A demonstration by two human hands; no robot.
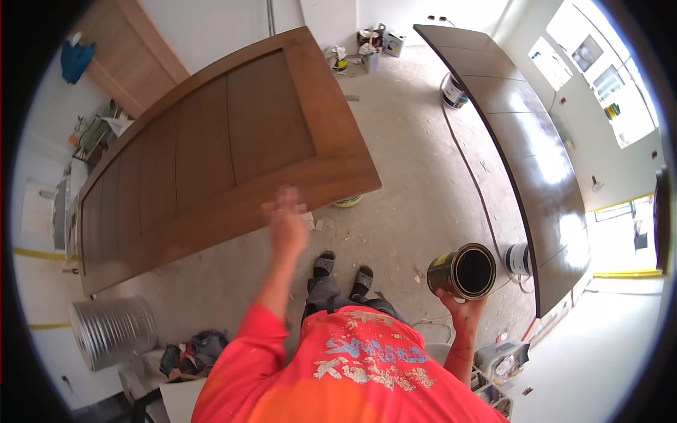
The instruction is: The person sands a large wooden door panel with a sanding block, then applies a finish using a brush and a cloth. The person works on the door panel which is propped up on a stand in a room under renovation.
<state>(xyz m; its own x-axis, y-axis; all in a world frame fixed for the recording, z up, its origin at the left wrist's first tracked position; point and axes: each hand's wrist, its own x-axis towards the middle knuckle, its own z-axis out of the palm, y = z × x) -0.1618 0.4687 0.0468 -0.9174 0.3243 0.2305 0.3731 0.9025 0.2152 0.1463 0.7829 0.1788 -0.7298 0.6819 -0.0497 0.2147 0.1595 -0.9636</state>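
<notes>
My left hand [287,220] is raised at the near edge of a brown paneled wooden door [194,151]. Its fingers are blurred but look stretched out, with nothing visible in them. Whether it touches the door I cannot tell. On the right, my right hand [462,304] grips an open round paint can [444,269] from below and the side. The can's mouth faces up and its inside looks dark; how full it is I cannot see.
A second, glossy dark door [522,134] lies on the right, with buckets [518,259] under it. A cable [469,151] runs along the floor beside it. A ribbed metal drum [116,331] stands at lower left. Several cans and containers [371,49] stand by the far wall.
</notes>
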